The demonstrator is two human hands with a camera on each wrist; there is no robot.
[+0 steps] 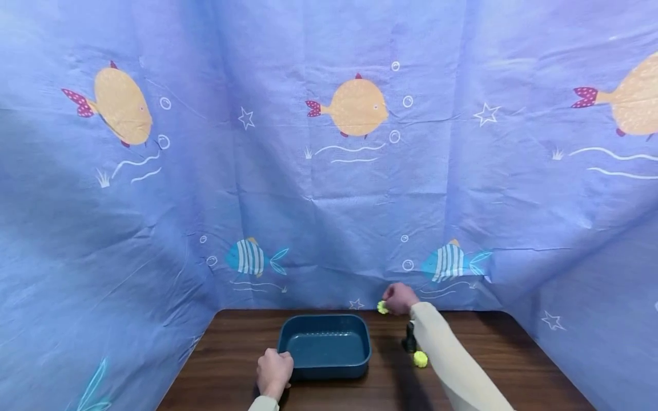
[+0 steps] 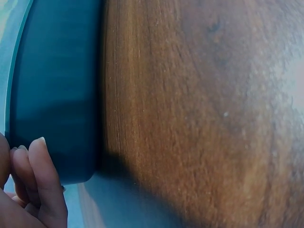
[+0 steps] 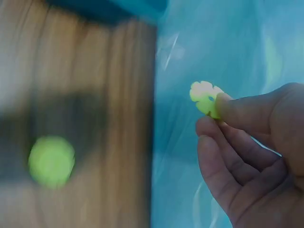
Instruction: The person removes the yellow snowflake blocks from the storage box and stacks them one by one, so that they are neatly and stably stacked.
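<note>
A dark teal rectangular plastic basin (image 1: pixel 329 372) sits on the brown wooden table. My left hand (image 1: pixel 274 371) grips its near left corner, and in the left wrist view bent fingers (image 2: pixel 45 173) lie against the outer wall just under the rim. Raised beyond the basin's right side, my right hand (image 1: pixel 401 298) pinches a small yellow-green flower-shaped disc (image 3: pixel 203 99) between thumb and fingertips. The notched edge and a small slot in the disc show in the right wrist view. A second yellow-green piece (image 1: pixel 420 359) lies on the table below the right forearm.
By the right wrist, left of the sleeve, shows a black object (image 1: pixel 409 338). A blue fabric curtain (image 1: pixel 339 222) printed with fish encloses the table (image 1: pixel 221 365) at the back and both sides, meeting its far edge close behind the basin.
</note>
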